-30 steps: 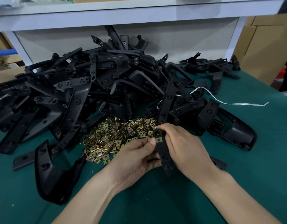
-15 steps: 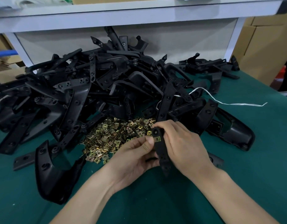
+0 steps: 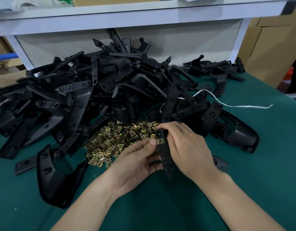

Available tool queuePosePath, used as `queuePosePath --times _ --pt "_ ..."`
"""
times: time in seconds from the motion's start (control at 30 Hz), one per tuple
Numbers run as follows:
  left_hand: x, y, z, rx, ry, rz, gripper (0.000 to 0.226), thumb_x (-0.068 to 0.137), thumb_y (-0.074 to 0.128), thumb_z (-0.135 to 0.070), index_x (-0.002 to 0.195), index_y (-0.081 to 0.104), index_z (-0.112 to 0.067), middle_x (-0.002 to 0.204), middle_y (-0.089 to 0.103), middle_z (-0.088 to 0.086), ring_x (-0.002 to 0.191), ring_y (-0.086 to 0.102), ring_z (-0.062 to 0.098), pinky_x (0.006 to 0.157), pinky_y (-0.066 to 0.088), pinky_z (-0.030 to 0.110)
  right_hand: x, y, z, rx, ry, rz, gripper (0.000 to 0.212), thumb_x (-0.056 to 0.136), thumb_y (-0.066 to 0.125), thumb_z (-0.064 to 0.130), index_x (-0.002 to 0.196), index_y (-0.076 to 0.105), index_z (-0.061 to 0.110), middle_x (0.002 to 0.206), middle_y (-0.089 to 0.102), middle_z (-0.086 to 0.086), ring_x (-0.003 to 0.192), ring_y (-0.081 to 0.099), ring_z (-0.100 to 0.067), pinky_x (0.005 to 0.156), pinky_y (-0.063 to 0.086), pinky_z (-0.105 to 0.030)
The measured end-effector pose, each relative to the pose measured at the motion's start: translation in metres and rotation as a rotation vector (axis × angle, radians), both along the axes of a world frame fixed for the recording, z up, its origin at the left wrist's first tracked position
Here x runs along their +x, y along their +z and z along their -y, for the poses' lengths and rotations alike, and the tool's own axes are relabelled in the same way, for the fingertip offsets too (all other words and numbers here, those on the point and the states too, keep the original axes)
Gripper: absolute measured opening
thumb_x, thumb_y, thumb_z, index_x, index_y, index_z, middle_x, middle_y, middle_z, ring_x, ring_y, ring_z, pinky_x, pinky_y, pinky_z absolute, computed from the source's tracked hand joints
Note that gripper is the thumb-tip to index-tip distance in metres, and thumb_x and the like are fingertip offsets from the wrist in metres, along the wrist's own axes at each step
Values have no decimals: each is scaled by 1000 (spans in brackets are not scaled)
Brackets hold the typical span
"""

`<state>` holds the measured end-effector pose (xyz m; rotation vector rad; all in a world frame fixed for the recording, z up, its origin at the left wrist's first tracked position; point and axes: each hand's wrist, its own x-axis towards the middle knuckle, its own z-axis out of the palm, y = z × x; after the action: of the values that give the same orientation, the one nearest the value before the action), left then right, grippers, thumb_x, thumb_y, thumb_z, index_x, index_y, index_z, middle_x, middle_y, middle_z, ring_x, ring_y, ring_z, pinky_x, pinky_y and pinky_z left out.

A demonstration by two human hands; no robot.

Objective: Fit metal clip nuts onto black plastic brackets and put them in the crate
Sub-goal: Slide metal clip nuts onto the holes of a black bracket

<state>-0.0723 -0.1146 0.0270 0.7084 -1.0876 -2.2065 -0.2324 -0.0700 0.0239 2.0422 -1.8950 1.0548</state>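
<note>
Above the middle of the green worktop (image 3: pixel 244 172), toward its front edge, 2 hands hold 1 narrow black plastic bracket (image 3: pixel 164 151) upright. The right hand (image 3: pixel 189 147) curls round its upper end. The left hand (image 3: pixel 135 161) grips it from below, thumb tip against a brass-coloured clip nut (image 3: pixel 160 141) seated on the bracket. Just behind lies a heap of loose clip nuts (image 3: pixel 113 139), and behind that a big pile of brackets (image 3: pixel 110 90). A white string (image 3: pixel 235 105) trails toward the right edge.
</note>
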Motion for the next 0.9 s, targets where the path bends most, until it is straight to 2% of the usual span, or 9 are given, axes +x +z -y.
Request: queuePosePath --times 0.13,0.27,0.47,0.53,0.63,0.67,0.73,0.8,0.9 --pt "1 0 0 14 9 -1 50 97 52 -22 132 45 14 118 54 26 108 48 36 92 52 45 2 0 2 28 15 -16 38 101 30 30 120 63 25 109 67 13 94 60 -9 63 51 -27" --pt "3 -2 2 1 -12 -16 47 99 50 -21 128 47 15 111 57 24 100 54 35 82 55 41 3 -2 2 43 53 -62 35 101 39 24 123 66 22 108 67 10 94 62 -12 63 46 -23" --pt "3 -7 2 -41 6 -8 42 100 50 -20 122 53 15 101 61 23 86 60 28 72 56 33 0 -3 3 154 88 -22 39 102 33 28 131 60 26 118 64 12 106 59 -10 70 52 -30" --pt "2 -6 2 -150 88 77 38 100 52 -24 114 61 10 95 65 20 79 62 23 69 57 30 0 -3 5 148 44 6 38 102 32 26 129 59 27 118 64 13 107 58 -10 72 53 -32" --pt "12 -7 9 -690 382 480 26 102 51 -34 95 70 -16 79 70 0 68 63 16 60 55 28 0 -3 8 106 -9 16 39 101 32 24 125 62 26 115 66 11 104 61 -11 68 55 -34" --pt "19 -8 12 -893 489 654 25 101 50 -38 93 68 -24 79 69 -4 71 63 15 63 54 30 0 -4 8 92 -13 24 39 101 32 23 124 62 25 114 66 11 103 61 -11 68 56 -34" --pt "31 -11 20 -1224 599 959 24 100 48 -42 106 67 -28 96 67 -12 94 59 14 85 49 32 -1 -4 8 75 -13 60 37 101 32 24 123 62 27 114 67 12 103 62 -9 69 56 -33" --pt "36 -17 26 -1325 521 1224 42 97 47 -50 129 59 -26 126 58 -8 123 47 20 108 35 39 -2 -4 9 63 -19 116 36 102 32 27 123 60 30 111 67 15 101 62 -6 72 56 -33" --pt "37 -22 28 -1295 329 1463 65 94 39 -64 146 44 -26 146 43 -3 137 35 24 118 24 44 -3 -4 10 68 -28 189 40 101 25 38 126 56 36 101 59 23 104 55 -2 74 53 -30"
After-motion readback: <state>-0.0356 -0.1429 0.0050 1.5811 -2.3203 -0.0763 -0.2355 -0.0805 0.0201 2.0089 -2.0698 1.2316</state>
